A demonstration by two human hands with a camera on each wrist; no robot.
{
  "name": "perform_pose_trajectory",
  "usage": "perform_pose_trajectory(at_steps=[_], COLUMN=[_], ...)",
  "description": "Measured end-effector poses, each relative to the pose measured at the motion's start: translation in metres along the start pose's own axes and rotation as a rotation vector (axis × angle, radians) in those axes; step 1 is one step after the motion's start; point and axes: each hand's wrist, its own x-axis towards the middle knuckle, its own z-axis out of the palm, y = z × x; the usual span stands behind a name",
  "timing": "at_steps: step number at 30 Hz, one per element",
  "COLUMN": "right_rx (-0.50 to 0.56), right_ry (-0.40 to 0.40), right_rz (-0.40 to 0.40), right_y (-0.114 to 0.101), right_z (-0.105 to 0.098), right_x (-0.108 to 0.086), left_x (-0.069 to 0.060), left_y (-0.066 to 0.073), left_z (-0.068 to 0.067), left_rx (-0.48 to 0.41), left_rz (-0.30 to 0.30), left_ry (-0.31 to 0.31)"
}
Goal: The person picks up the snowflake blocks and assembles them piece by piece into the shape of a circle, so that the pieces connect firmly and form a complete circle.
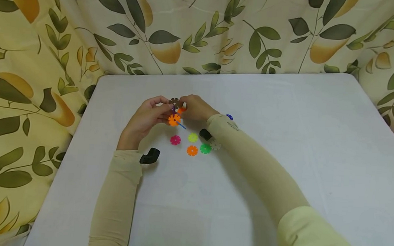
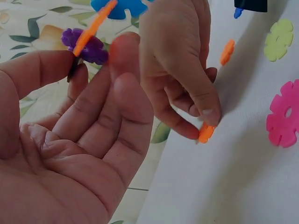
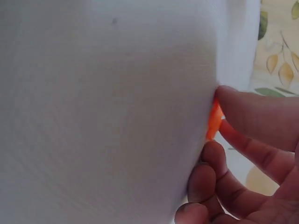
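My left hand (image 1: 145,118) pinches a cluster of joined notched plastic discs between thumb and fingers. It has a brown disc (image 1: 174,103) on top, a purple disc (image 2: 96,50) below it, an orange disc (image 1: 174,120) and a blue disc (image 2: 122,7). The brown one shows only as a dark edge under the left thumb in the left wrist view. Close on the right, my right hand (image 1: 196,107) pinches a separate orange disc (image 2: 206,133) by its edge. In the right wrist view, thumb and fingers partly cover that orange disc (image 3: 215,122).
Loose notched discs lie on the white table (image 1: 268,104) below the hands: pink (image 1: 175,140), yellow-green (image 1: 193,137), orange (image 1: 192,151), green (image 1: 205,148) and a pale one (image 1: 216,144). A dark blue disc (image 1: 229,117) shows beyond the right forearm. A leaf-patterned curtain (image 1: 208,34) hangs behind.
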Motion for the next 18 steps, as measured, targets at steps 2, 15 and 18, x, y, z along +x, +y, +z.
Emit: perform_pose_trajectory(at_steps=[2,15,18], right_rx=[-0.029,0.072,0.085], right_ry=[-0.001,0.059,0.085], right_rz=[0.017,0.011,-0.017], right_y=[-0.001,0.005,0.008], right_z=[0.001,0.003,0.001], right_x=[0.001,-0.017,-0.021], left_x=[0.0,0.0,0.001], left_y=[0.0,-0.002,-0.003], left_z=[0.0,0.005,0.006], left_rx=[0.001,-0.02,-0.031], left_rz=[0.003,-0.007,-0.001], left_ry=[-0.003,-0.054,-0.064])
